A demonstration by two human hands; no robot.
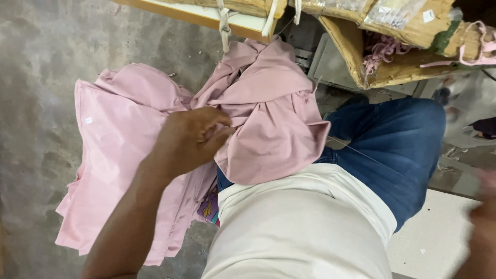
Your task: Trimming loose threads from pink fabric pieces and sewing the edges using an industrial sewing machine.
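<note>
A grey concrete floor [41, 77] fills the nine o'clock side of the view. On it, left of centre, lies a heap of pink fabric pieces [111, 155], flat ones below and a crumpled piece [268, 111] draped toward twelve o'clock against the blue-jeaned knee [400, 150]. At six o'clock is the person's cream shirt [305, 227]. At one o'clock a worn cardboard box [398, 57] holds pink strips. The left hand [191, 137] sits at the centre, fingers curled narrow and pinching a fold of the crumpled piece. The right hand [483, 227] is a blur at four o'clock over the table [429, 243]; its grip cannot be told.
</note>
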